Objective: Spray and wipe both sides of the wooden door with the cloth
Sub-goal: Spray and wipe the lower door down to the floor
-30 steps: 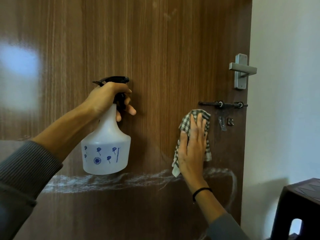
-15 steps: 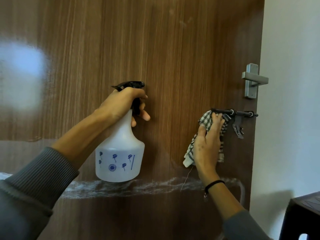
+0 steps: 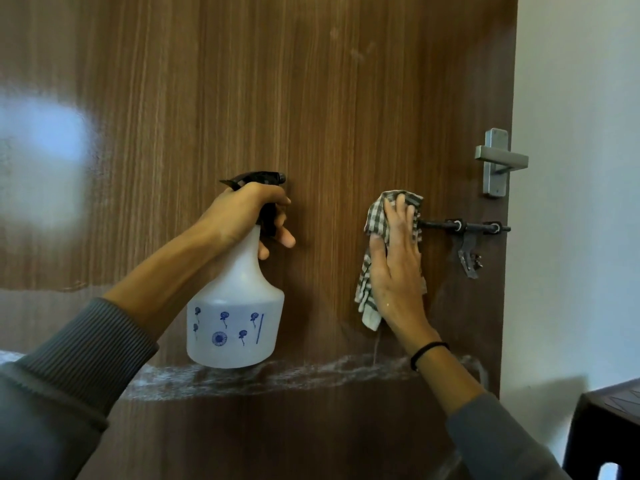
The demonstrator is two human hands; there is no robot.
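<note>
Wood-grain door point(image 3: 311, 98) fills nearly the whole view, upright and close in front of the person. The checked cloth point(image 3: 375, 220) lies flat against it at about 3 o'clock from the middle. The right hand point(image 3: 394, 271) presses the cloth to the wood with straight fingers held close together, the fingertips near the end of a black bolt point(image 3: 464, 226), which runs off toward 3 o'clock. A grey handle point(image 3: 497, 161) sits at 1 o'clock from the cloth. At 9 o'clock from it, the left hand point(image 3: 242, 213) is curled round the neck of the spray bottle point(image 3: 235, 323), fingers wrapped by the trigger and the nozzle facing the door. A white streak point(image 3: 277, 375) crosses the panel at 6 o'clock, below both hands. The step looks like wiping this side around the fittings. The next move probably calls for carrying the cloth down to that unwiped streak with steady flat pressure, keeping it from snagging on the bolt. A white wall point(image 3: 581, 202) and a dark stool point(image 3: 606, 427) stand at 4 to 5 o'clock.
</note>
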